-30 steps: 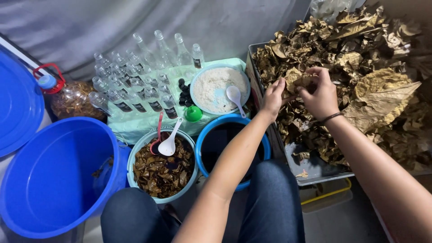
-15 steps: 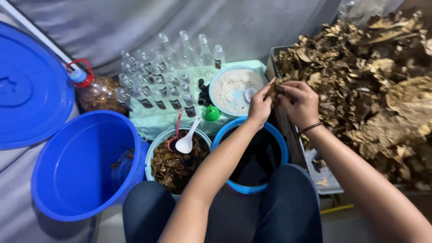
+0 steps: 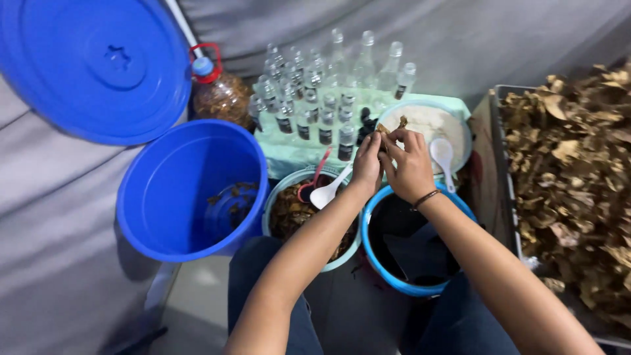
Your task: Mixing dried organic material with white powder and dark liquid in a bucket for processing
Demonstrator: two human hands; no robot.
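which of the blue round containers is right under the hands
The smaller blue-rimmed bowl with the dark inside, below the right hand. The big blue bucket stands off to the left.

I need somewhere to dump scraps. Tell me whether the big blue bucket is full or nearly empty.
Nearly empty. The big blue bucket shows bare inner walls down to the bottom, with only a few brown scraps there.

Ahead of the left hand (image 3: 367,167) stand crowded small clear glass bottles (image 3: 315,115), blocking passage. Below the right hand (image 3: 411,169) the dark blue-rimmed bowl (image 3: 388,273) lies open. A white plastic spoon (image 3: 328,190) juts just left.
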